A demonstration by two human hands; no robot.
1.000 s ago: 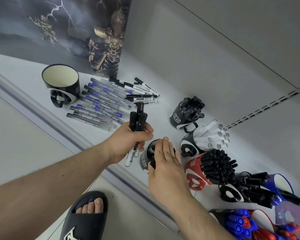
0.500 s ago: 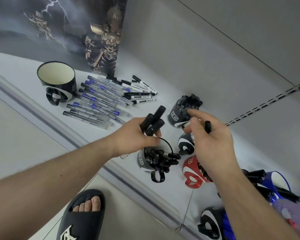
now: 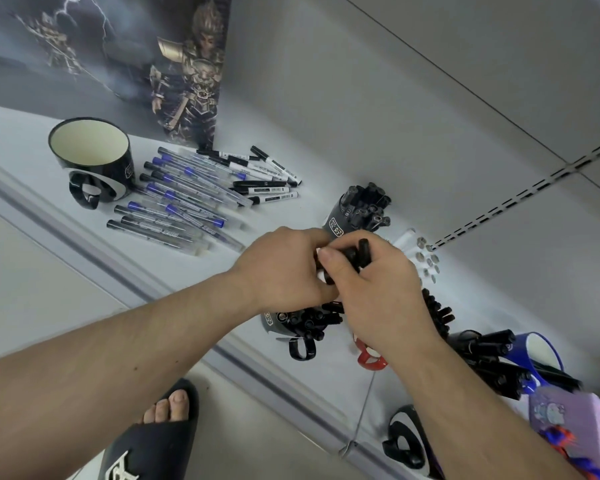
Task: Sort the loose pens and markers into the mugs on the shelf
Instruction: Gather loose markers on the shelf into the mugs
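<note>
Markers (image 3: 355, 252), black-capped, a small bunch of them sit pinched between both hands right above the dark mug (image 3: 302, 322) at the shelf's (image 3: 187, 265) front edge. Left hand (image 3: 284, 268) is curled round the bunch from the side, right hand (image 3: 378, 289) wraps it from the other side w/ one cap poking up over the knuckles. So both hands are closed on the same bundle, nothing slack.

Handling-wise imo these are light, stiff plastic sticks, smooth barrels so prob a bit slippery when bunched; they'll fan out or slide if the grip loosens. Best held round the middle of the bunch, caps up, then dropped straight into the mug. That mug already looks pretty full of black caps, so fitting more could get tight.

Rest of the loose stuff: blue-capped pens (image 3: 177, 202) and white markers (image 3: 267, 174) lie flat on the shelf beside the empty mug (image 3: 90, 157).

Hard to see: how many markers are in the bunch, hands cover most of it. Red mug (image 3: 371, 360) is mostly hidden under the right wrist, and the mugs at right are cut off by the frame edge.
</note>
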